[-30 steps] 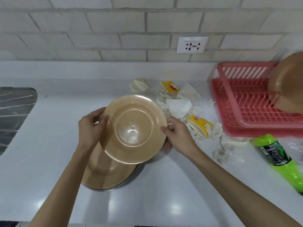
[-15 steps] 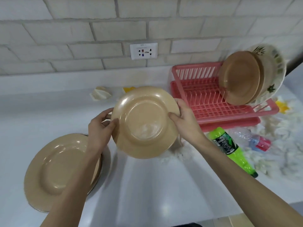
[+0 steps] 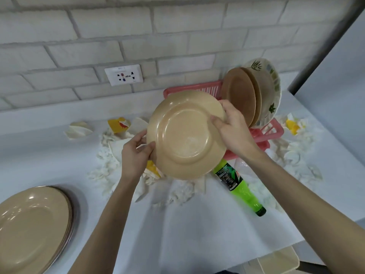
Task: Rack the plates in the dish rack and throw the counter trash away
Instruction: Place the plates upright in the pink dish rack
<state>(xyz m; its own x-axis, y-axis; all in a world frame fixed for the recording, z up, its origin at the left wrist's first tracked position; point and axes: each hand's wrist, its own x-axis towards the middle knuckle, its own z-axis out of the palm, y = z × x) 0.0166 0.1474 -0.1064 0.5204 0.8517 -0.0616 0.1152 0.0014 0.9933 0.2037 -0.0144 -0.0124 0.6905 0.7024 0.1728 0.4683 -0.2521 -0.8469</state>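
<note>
Plate stack (image 3: pixel 33 224) sits front left on surface (image 3: pixel 197 244); dish rack (image 3: pixel 273 132) back right holds upright plates (image 3: pixel 239 95); raised plate (image 3: pixel 185 135) hangs just left of them, above bottle (image 3: pixel 235 184) and scattered trash (image 3: pixel 178 191).

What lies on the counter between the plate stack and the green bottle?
Head view: crumpled white paper scraps near the green bottle; bare counter nearer the plate stack.

Looks like a home kitchen: white counter (image 3: pixel 187 234) under a pale brick wall (image 3: pixel 98 26) with a socket (image 3: pixel 123 74), pink dish rack (image 3: pixel 274 132) holding upright plates (image 3: pixel 239 95), stack of plates (image 3: pixel 29 224) lying at the left, crumpled paper (image 3: pixel 178 191) and a green bottle (image 3: pixel 241 191) strewn over the counter near the rack.
</note>
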